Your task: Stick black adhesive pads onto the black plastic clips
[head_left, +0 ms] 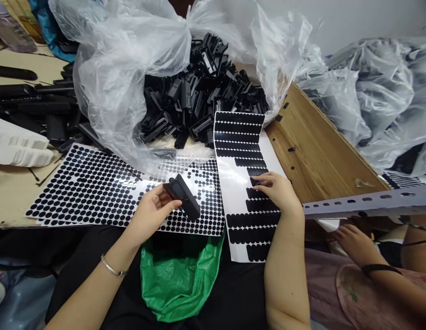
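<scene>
My left hand is closed around a black plastic part, held over a white sheet of round black stickers. My right hand rests on a second white sheet with rows of oblong black stickers, its fingertips pinched at one sticker near the sheet's middle. Whether that sticker is lifted I cannot tell. Behind both sheets, a clear plastic bag lies open and spills a heap of black plastic parts.
A green plastic bag lies on my lap. Black parts and white stacked pieces sit at the left. A wooden board and grey perforated rail lie right, with another person's hand below and more bags behind.
</scene>
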### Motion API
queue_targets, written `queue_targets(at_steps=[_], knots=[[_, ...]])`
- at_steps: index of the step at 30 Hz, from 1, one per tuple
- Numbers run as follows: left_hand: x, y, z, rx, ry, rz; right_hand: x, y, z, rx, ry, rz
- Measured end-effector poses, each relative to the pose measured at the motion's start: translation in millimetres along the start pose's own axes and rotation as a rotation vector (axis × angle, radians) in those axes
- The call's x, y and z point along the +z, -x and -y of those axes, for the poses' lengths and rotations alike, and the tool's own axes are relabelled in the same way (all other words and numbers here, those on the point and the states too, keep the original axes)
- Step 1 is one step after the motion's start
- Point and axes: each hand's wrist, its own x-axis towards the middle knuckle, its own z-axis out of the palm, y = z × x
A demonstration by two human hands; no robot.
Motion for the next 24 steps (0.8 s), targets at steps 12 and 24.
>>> queue_targets(at_steps=[12, 24], knots=[[4.7, -0.2, -5.1, -0.023, 0.090, 0.045, 5.4, -9.0, 7.4, 0.043, 0.000, -0.029], [2.6, 1.2, -3.2, -0.105, -0.009, 0.191, 4.1, 34.8, 80.1, -0.140, -0.925, 0.115]])
